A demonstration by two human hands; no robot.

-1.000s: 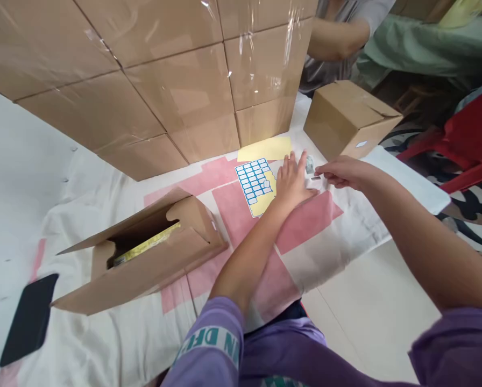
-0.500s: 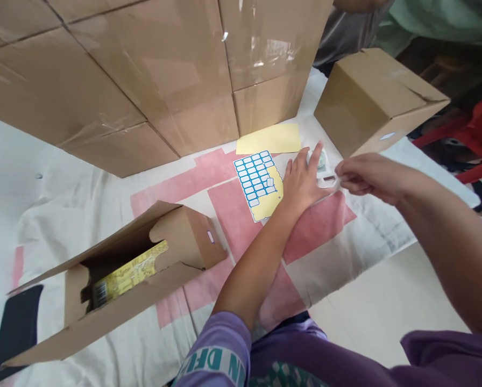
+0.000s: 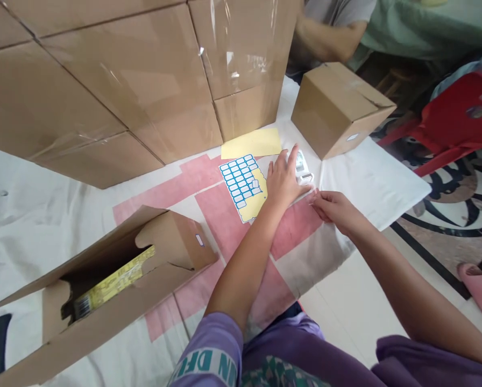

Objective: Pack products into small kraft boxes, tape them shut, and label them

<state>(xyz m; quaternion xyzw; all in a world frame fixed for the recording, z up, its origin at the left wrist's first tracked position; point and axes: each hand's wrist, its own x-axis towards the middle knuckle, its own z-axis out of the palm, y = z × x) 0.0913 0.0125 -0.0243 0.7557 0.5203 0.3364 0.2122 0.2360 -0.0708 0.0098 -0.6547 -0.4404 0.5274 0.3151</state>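
A small white tape dispenser (image 3: 304,177) with a roll of clear tape stands on the cloth-covered table. My left hand (image 3: 283,180) reaches round its left side, thumb along its near edge and fingers partly spread, steadying it. Just in front of it, the fingertips of my right hand (image 3: 333,208) pinch a thin end of clear tape (image 3: 313,194). Left of my left hand lies a sheet of blue-bordered labels (image 3: 239,180), with a bare yellow area where some are peeled off. One loose label sits askew on that area.
An open long carton (image 3: 144,285) holding a yellow printed box (image 3: 118,282) lies at left. Taped cartons (image 3: 144,80) stack up behind; a closed carton (image 3: 338,110) stands back right. Yellow paper (image 3: 251,143) lies behind the labels. Beyond are a red chair (image 3: 459,118) and another person's arm (image 3: 325,37).
My right hand has moved nearer to me, below the dispenser's front, still pinching. My left hand keeps its place at the dispenser. The view has turned right, showing more of the other person's arm.
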